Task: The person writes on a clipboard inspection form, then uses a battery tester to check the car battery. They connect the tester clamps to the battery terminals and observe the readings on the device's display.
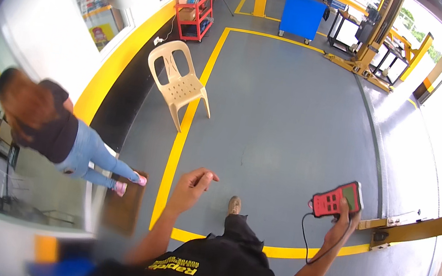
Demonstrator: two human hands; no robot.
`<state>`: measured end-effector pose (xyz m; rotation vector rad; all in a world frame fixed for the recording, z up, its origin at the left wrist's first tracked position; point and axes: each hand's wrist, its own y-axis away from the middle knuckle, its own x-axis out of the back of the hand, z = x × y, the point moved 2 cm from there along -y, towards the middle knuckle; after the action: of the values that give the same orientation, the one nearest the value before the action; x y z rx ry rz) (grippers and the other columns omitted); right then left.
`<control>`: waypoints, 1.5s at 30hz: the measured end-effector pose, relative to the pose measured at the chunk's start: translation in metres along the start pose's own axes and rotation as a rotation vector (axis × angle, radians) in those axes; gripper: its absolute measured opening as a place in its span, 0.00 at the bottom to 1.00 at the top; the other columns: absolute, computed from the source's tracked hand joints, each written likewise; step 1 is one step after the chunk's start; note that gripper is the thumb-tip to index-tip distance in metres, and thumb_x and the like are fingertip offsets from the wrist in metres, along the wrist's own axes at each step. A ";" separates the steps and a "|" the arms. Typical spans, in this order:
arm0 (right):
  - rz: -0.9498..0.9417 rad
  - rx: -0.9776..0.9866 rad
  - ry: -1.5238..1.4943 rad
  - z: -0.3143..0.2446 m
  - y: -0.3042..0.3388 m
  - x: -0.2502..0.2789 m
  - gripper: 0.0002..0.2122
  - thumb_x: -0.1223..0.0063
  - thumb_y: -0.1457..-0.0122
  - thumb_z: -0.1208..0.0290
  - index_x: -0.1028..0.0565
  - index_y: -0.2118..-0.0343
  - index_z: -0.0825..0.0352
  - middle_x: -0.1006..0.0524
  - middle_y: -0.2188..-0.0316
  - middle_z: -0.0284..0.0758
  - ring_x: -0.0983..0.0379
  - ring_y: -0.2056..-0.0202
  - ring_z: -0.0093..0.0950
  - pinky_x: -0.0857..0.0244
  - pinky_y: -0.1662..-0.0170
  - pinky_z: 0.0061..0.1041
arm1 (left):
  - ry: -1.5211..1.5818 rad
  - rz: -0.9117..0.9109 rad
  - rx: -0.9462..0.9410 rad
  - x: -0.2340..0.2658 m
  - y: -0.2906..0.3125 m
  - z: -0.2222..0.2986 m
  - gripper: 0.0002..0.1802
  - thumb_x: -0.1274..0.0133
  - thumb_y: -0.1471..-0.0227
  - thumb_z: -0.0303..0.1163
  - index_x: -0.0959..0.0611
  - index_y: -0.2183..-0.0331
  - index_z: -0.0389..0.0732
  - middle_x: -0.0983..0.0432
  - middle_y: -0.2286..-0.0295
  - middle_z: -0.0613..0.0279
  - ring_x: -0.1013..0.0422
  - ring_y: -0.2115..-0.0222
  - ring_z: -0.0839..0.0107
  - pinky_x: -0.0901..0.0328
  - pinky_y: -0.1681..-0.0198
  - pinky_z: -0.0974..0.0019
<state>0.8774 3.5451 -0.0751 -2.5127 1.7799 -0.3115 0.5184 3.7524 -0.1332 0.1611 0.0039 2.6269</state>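
Observation:
In my right hand is a red and black handheld diagnostic scanner with a small greenish screen and several dark buttons. My thumb lies on its face, next to the screen. A black cable leaves the scanner and hangs in a loop beside my right forearm. My left hand is raised in front of me over the floor, its fingers curled in with the thumb against them. Nothing shows in it. One of my shoes is visible between the hands.
A beige plastic chair stands ahead on the left, across the yellow floor line. Another person is by the doorway at left. Farther off are a red trolley, a blue cabinet and a yellow lift post. A yellow lift arm reaches in at right.

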 end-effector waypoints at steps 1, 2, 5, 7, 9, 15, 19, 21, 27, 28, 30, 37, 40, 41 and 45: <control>-0.072 -0.031 -0.089 0.020 -0.038 -0.034 0.21 0.37 0.40 0.64 0.24 0.47 0.67 0.22 0.61 0.29 0.30 0.64 0.18 0.40 0.66 0.19 | 0.040 -0.006 0.046 -0.007 -0.036 0.004 0.16 0.50 0.32 0.40 0.15 0.63 0.38 0.35 0.79 0.76 0.41 0.76 0.84 0.46 0.73 0.74; -0.129 -0.148 -0.052 0.004 -0.059 -0.079 0.20 0.37 0.40 0.69 0.26 0.46 0.69 0.22 0.59 0.31 0.28 0.59 0.21 0.33 0.57 0.23 | 0.078 -0.005 0.084 -0.006 -0.072 0.009 0.16 0.50 0.32 0.40 0.15 0.63 0.38 0.35 0.78 0.75 0.41 0.76 0.85 0.45 0.73 0.74; -0.305 -0.204 -0.226 0.001 -0.124 -0.216 0.20 0.37 0.39 0.74 0.27 0.45 0.70 0.21 0.58 0.31 0.26 0.58 0.22 0.31 0.51 0.25 | -0.018 0.015 0.078 0.007 -0.159 0.016 0.16 0.50 0.32 0.40 0.15 0.62 0.38 0.33 0.78 0.74 0.38 0.75 0.84 0.43 0.72 0.75; -0.510 -0.228 -0.236 0.005 -0.157 -0.299 0.20 0.37 0.39 0.75 0.28 0.45 0.70 0.21 0.58 0.32 0.25 0.57 0.22 0.30 0.50 0.26 | 0.011 0.050 0.107 0.021 -0.214 0.002 0.17 0.50 0.32 0.40 0.15 0.62 0.37 0.31 0.78 0.73 0.36 0.75 0.84 0.42 0.72 0.74; -0.729 -0.268 -0.226 0.007 -0.186 -0.389 0.20 0.37 0.39 0.74 0.28 0.46 0.71 0.21 0.58 0.34 0.25 0.56 0.23 0.31 0.49 0.27 | 0.012 0.136 0.164 0.040 -0.277 -0.014 0.17 0.50 0.32 0.40 0.15 0.62 0.37 0.31 0.78 0.73 0.36 0.75 0.83 0.42 0.72 0.74; -1.110 -0.464 -0.155 0.020 -0.262 -0.632 0.20 0.36 0.39 0.69 0.27 0.48 0.70 0.22 0.58 0.34 0.27 0.55 0.25 0.33 0.49 0.28 | 0.051 0.448 0.251 0.113 -0.460 -0.074 0.18 0.52 0.30 0.41 0.16 0.64 0.37 0.34 0.79 0.73 0.40 0.79 0.85 0.45 0.75 0.76; -1.074 -0.562 -0.113 0.045 -0.347 -0.758 0.21 0.36 0.39 0.64 0.27 0.46 0.68 0.22 0.59 0.32 0.28 0.58 0.23 0.33 0.55 0.26 | -0.039 0.562 0.247 0.174 -0.596 -0.059 0.18 0.52 0.31 0.39 0.15 0.64 0.36 0.34 0.79 0.73 0.39 0.78 0.83 0.44 0.73 0.73; -0.926 -0.380 -0.210 0.046 -0.398 -0.806 0.18 0.37 0.38 0.62 0.25 0.50 0.65 0.22 0.64 0.30 0.29 0.67 0.19 0.36 0.66 0.24 | -0.036 0.567 0.157 0.205 -0.671 -0.053 0.18 0.52 0.31 0.39 0.15 0.64 0.36 0.35 0.79 0.73 0.40 0.78 0.83 0.44 0.74 0.72; -0.618 -0.380 -0.213 0.071 -0.577 -0.943 0.17 0.36 0.37 0.61 0.24 0.50 0.62 0.21 0.60 0.29 0.28 0.62 0.21 0.33 0.60 0.26 | 0.008 0.451 0.055 0.255 -0.917 0.001 0.18 0.50 0.32 0.41 0.14 0.63 0.37 0.35 0.80 0.73 0.39 0.78 0.84 0.44 0.74 0.73; -0.546 -0.390 -0.243 0.078 -0.604 -0.965 0.17 0.36 0.38 0.60 0.25 0.50 0.62 0.21 0.59 0.29 0.28 0.61 0.21 0.33 0.59 0.27 | -0.005 0.418 0.050 0.258 -0.960 0.001 0.18 0.50 0.32 0.41 0.14 0.63 0.37 0.34 0.80 0.73 0.38 0.77 0.84 0.44 0.74 0.73; -0.433 -0.410 -0.250 0.091 -0.661 -1.014 0.18 0.36 0.38 0.60 0.25 0.49 0.61 0.22 0.57 0.29 0.28 0.59 0.22 0.33 0.58 0.28 | -0.028 0.372 0.041 0.264 -1.044 0.001 0.17 0.49 0.32 0.41 0.14 0.63 0.38 0.33 0.80 0.73 0.37 0.77 0.83 0.42 0.73 0.74; -0.350 -0.317 -0.115 0.114 -0.829 -1.237 0.21 0.36 0.38 0.62 0.28 0.44 0.60 0.23 0.52 0.31 0.27 0.52 0.28 0.33 0.52 0.37 | -0.023 0.315 0.062 0.315 -1.281 -0.004 0.18 0.49 0.32 0.42 0.14 0.61 0.38 0.32 0.78 0.73 0.37 0.75 0.83 0.43 0.72 0.73; -0.587 -0.202 0.008 0.086 -0.871 -1.369 0.23 0.35 0.38 0.63 0.29 0.44 0.62 0.23 0.54 0.31 0.28 0.51 0.28 0.33 0.49 0.36 | -0.037 0.413 0.094 0.363 -1.345 -0.001 0.18 0.50 0.32 0.42 0.14 0.61 0.38 0.31 0.78 0.73 0.37 0.75 0.83 0.42 0.72 0.73; -0.706 -0.126 0.064 0.055 -0.877 -1.413 0.22 0.35 0.38 0.62 0.29 0.45 0.62 0.23 0.55 0.30 0.28 0.52 0.28 0.33 0.49 0.34 | -0.021 0.469 0.124 0.382 -1.363 -0.003 0.18 0.50 0.32 0.42 0.14 0.61 0.38 0.31 0.78 0.73 0.37 0.76 0.83 0.42 0.72 0.73; -1.037 0.207 0.199 -0.011 -0.888 -1.595 0.20 0.35 0.38 0.65 0.29 0.47 0.64 0.23 0.60 0.35 0.27 0.57 0.29 0.33 0.50 0.29 | 0.010 0.766 0.270 0.464 -1.438 -0.037 0.17 0.50 0.32 0.41 0.14 0.62 0.39 0.32 0.78 0.74 0.38 0.77 0.84 0.43 0.74 0.74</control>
<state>1.1914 5.3425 -0.1456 -3.0524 0.2681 -0.7292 0.8122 5.2344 -0.1636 0.2867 0.3696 3.3823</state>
